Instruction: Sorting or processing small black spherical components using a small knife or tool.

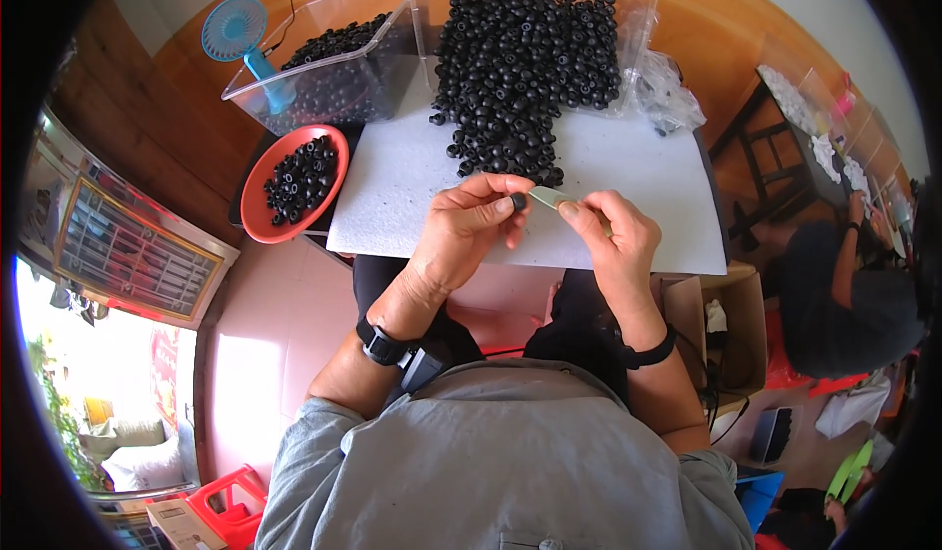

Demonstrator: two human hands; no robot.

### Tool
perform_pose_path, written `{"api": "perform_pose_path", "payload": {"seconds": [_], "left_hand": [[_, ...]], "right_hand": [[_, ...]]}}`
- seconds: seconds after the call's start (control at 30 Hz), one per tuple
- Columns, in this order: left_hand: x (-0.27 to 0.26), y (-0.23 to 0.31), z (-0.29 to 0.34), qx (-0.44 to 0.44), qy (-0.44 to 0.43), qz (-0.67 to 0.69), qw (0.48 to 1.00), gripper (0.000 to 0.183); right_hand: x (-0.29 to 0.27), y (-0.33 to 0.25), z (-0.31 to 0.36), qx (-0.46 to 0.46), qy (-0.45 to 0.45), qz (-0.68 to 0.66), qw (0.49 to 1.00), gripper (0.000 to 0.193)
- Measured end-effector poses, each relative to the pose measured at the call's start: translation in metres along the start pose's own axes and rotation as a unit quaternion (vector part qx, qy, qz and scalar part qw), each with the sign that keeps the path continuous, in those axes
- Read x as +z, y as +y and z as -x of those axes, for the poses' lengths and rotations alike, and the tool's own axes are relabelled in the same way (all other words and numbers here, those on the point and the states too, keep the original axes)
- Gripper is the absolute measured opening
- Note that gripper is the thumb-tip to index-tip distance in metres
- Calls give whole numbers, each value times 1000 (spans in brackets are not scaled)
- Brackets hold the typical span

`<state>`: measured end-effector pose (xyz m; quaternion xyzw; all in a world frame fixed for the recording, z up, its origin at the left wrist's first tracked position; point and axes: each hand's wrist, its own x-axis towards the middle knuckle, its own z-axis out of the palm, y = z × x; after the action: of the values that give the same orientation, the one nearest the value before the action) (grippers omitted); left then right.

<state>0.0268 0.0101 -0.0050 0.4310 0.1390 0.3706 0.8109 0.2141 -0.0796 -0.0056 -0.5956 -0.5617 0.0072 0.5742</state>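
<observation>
left hand (461,226) pinches one black rubber bead (518,202) | right hand (613,231) grips pale blade tool (548,197) at bead | best trimmed steady, close over white foam pad (638,187)

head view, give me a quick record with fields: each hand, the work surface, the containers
left hand: pinches a small black rubber piece
right hand: holds a thin pale tool, tip at the piece
surface: white sheet with a heap of black pieces
containers: red bowl and clear bin, both holding black pieces
other: blue fan by the bin

Grey shirt, black wristbands.
</observation>
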Motion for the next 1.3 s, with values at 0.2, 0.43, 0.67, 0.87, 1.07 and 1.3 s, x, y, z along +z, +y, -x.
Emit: {"api": "perform_pose_path", "payload": {"seconds": [0.2, 0.43, 0.67, 0.87, 1.07, 1.3], "left_hand": [[0, -2, 1, 9, -11, -25, 1000, 31], [1, 0, 2, 2, 4, -16, 1000, 31], [-2, -1, 2, 9, 4, 16, 1000, 30], [-4, -3, 2, 10, -4, 29, 1000, 25], [-4, -2, 3, 16, -4, 5, 1000, 25], [-2, -2, 5, 12, 3, 9, 1000, 28]], "right_hand": [[1, -3, -1, -9, -7, 27, 1000, 30], [2, -9, -3, 6, -22, 38, 999, 34], [5, -12, -4, 27, -52, 29, 998, 35], [4, -10, -4, 2, -67, 29, 997, 33], [1, -8, -3, -39, -98, 27, 994, 31], [4, -10, -2, 22, -43, 10, 999, 32]]}}
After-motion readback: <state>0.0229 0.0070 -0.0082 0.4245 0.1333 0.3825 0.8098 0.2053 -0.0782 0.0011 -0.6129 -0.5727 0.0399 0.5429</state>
